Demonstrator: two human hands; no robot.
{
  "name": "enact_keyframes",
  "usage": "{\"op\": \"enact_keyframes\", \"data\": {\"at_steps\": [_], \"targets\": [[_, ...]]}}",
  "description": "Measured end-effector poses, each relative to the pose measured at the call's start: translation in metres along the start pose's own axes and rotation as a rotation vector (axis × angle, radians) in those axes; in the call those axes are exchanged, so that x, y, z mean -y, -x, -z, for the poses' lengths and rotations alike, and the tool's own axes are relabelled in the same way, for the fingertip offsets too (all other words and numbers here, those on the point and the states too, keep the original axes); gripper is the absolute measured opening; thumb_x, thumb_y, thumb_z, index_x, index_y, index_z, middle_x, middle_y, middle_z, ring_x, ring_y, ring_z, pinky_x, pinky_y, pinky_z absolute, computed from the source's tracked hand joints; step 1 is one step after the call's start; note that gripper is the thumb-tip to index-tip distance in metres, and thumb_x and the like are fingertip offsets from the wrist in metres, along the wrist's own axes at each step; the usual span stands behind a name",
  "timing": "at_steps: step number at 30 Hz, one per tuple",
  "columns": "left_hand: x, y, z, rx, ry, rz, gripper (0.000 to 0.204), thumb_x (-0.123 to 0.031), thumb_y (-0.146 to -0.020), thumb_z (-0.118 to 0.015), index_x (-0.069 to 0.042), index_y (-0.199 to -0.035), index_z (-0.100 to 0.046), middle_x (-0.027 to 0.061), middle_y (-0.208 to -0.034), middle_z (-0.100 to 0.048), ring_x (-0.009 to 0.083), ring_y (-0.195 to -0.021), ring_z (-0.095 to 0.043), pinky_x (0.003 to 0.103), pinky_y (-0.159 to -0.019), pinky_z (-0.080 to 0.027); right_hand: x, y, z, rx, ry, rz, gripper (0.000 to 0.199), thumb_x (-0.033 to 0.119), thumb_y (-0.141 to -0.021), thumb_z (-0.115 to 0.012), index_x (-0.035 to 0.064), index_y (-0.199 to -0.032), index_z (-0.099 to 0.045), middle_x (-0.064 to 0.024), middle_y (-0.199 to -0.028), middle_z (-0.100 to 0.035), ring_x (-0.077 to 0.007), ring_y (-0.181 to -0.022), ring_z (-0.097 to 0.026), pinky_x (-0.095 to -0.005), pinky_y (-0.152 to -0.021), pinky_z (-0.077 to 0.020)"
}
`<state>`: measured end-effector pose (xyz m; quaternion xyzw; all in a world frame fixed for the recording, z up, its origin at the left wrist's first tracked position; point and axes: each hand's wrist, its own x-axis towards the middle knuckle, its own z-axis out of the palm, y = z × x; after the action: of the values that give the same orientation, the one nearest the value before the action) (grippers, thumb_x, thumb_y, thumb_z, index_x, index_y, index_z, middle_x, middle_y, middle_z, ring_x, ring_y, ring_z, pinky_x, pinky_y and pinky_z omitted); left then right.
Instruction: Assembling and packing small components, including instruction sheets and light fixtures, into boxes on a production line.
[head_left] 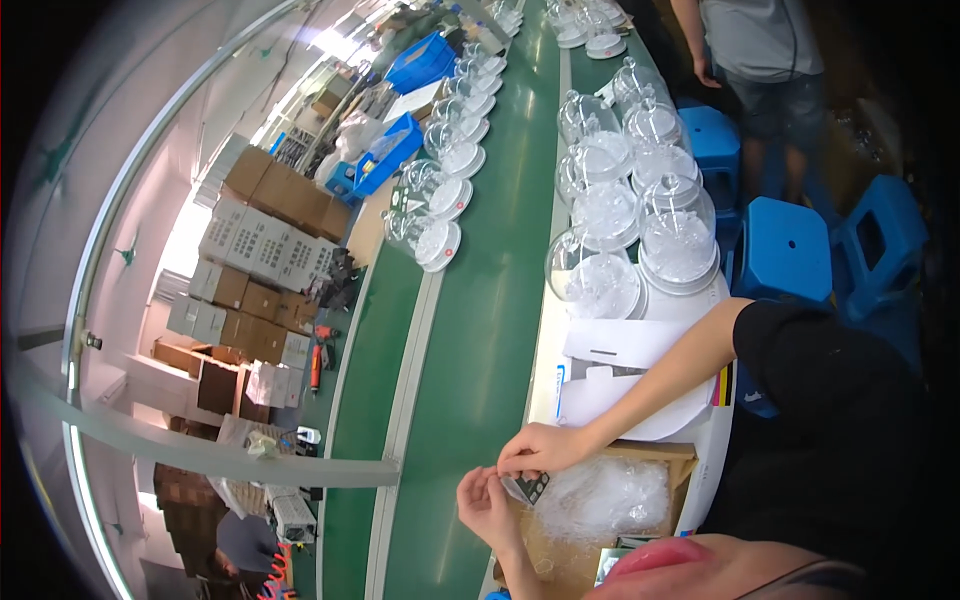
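My right hand [548,449] reaches in from the black sleeve at the right, its fingers pinched together. Just below and to its left is my left hand [488,510], with fingers curled and tips meeting those of the right. Between them hangs a small dark card with white symbols [531,488], apparently in a clear sleeve; the fingers hide its upper edge. Under my hands an open cardboard box [682,462] contains a heap of clear plastic bags [610,495]. Beyond my right forearm lie white sheet pieces [625,342] on the white side table.
Clear domes on round white bases [680,235] crowd the side table. More domed pieces [437,245] line the far side of the green conveyor belt [480,330]. Blue stools [785,250] and a standing person [765,60] are at right. A metal post [250,460] crosses at left.
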<state>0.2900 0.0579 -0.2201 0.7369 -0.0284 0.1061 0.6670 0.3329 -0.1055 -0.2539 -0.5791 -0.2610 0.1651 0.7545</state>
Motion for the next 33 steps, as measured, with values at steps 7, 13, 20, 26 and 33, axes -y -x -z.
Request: {"op": "enact_keyframes", "data": {"at_steps": [7,13,20,26,33], "targets": [[0.0,-0.006,0.001,-0.033,0.028,0.015,0.024,0.006,-0.089,-0.057,0.005,-0.112,-0.052,0.0143,-0.099,-0.063,0.0155,-0.086,-0.062,0.025,-0.076,-0.052,0.002,0.002,0.002,0.018,0.206,0.175,0.023,0.017,-0.096,-0.05,0.0015,-0.105,-0.064,-0.0046,-0.079,-0.064,-0.0127,-0.067,-0.059,-0.0272,-0.063,-0.0486],[0.001,-0.002,0.007,-0.097,-0.042,-0.003,0.021,0.004,-0.089,-0.057,0.006,-0.11,-0.052,0.0113,-0.093,-0.062,0.0149,-0.083,-0.061,0.025,-0.073,-0.051,0.0,0.002,-0.007,0.023,0.275,0.271,0.022,0.011,-0.096,-0.049,0.0017,-0.113,-0.06,-0.0092,-0.098,-0.063,-0.0191,-0.091,-0.061,-0.0301,-0.079,-0.0479],[-0.005,0.009,0.001,-0.023,-0.017,-0.008,0.029,0.005,-0.088,-0.057,0.006,-0.116,-0.049,0.0122,-0.093,-0.064,0.0153,-0.081,-0.062,0.024,-0.072,-0.051,0.001,0.006,-0.007,-0.13,0.312,0.407,0.021,0.016,-0.098,-0.047,0.0047,-0.107,-0.061,-0.0065,-0.081,-0.057,-0.0165,-0.071,-0.058,-0.0292,-0.067,-0.0464],[0.004,-0.001,0.003,-0.027,-0.152,-0.074,0.023,-0.001,-0.089,-0.063,0.002,-0.111,-0.058,0.0058,-0.092,-0.063,0.011,-0.082,-0.061,0.023,-0.073,-0.05,0.007,0.0,0.001,0.043,-0.061,-0.017,0.018,0.016,-0.097,-0.05,0.0044,-0.108,-0.057,-0.0027,-0.077,-0.062,-0.0098,-0.07,-0.061,-0.0258,-0.061,-0.05],[-0.001,-0.013,-0.003,0.043,-0.188,-0.072,0.019,-0.003,-0.093,-0.057,0.0,-0.111,-0.058,0.0031,-0.091,-0.063,0.0094,-0.08,-0.061,0.023,-0.069,-0.05,0.01,-0.013,0.009,-0.1,-0.025,-0.195,0.014,0.015,-0.096,-0.054,0.0032,-0.095,-0.061,-0.0026,-0.076,-0.064,-0.0073,-0.061,-0.059,-0.0198,-0.051,-0.0462]]}}
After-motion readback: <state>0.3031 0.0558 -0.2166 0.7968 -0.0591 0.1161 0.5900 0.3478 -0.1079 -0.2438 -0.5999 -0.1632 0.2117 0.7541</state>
